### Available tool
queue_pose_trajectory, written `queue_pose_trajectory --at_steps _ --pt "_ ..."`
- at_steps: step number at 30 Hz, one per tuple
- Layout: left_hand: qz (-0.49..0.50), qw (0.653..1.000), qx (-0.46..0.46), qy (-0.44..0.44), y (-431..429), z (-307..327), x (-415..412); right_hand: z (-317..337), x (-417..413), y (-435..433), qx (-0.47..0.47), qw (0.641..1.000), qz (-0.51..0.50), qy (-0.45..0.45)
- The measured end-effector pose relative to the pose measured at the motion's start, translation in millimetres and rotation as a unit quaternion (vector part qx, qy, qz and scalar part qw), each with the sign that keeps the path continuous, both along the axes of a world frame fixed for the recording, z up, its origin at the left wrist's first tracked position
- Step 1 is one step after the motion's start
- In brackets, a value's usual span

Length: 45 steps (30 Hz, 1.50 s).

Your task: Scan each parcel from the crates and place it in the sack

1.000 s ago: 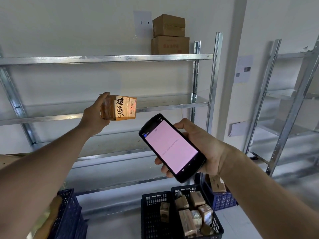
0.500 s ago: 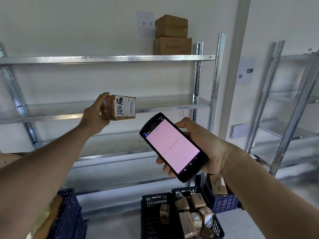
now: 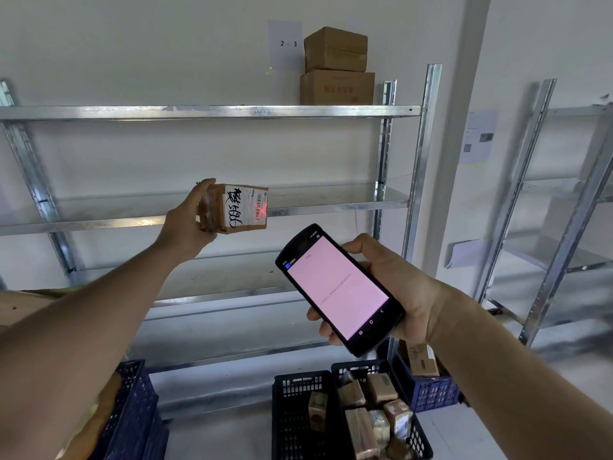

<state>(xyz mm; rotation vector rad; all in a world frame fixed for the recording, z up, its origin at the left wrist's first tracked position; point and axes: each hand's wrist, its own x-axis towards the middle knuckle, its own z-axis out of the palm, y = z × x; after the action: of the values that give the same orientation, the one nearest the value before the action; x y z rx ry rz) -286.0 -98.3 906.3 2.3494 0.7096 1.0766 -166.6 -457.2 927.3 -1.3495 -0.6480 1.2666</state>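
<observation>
Our right hand (image 3: 398,293) curls round the scanner (image 3: 338,288) at 5 o'clock. Our left hand (image 3: 189,227) clamps the parcel (image 3: 237,209) at 10 o'clock, label (image 3: 247,207) toward us. A red cross (image 3: 262,211) lies on the label, so we judge the scan is under way: hold both steady, label square to the beam. At 6, crates (image 3: 300,381) hold more packets (image 3: 381,390). Beyond, steel shelves (image 3: 212,111) line a pale wall (image 3: 132,44), with two boxes (image 3: 336,68) at 12. No sack shows.

A red aiming cross (image 3: 262,210), absent a moment ago, now glows on the barcode label of the parcel (image 3: 247,209) gripped in the left hand (image 3: 189,224), up and left of the right hand's (image 3: 401,290) scanner (image 3: 338,287).
</observation>
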Motion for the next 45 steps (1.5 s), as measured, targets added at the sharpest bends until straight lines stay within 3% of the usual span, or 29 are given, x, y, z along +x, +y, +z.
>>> queue_pose_trajectory --at_steps 13,19,24,32,45 --pt "-0.005 1.000 -0.014 -0.012 4 -5 -7 -8 2 0 0.027 0.999 0.025 0.012" --pt "0.069 0.989 -0.109 -0.068 -8 -17 -13 -15 -12 34 0.145 0.988 -0.047 0.033" --pt "0.163 0.953 -0.233 -0.109 4 -39 -38 -26 -34 83 0.226 0.965 -0.064 0.114" --pt "0.216 0.925 -0.280 -0.139 48 -76 -177 -47 -130 178 0.226 0.962 -0.056 0.144" --pt "0.291 0.895 -0.307 -0.139 237 -104 -419 -80 -321 392 0.212 0.968 -0.023 0.134"
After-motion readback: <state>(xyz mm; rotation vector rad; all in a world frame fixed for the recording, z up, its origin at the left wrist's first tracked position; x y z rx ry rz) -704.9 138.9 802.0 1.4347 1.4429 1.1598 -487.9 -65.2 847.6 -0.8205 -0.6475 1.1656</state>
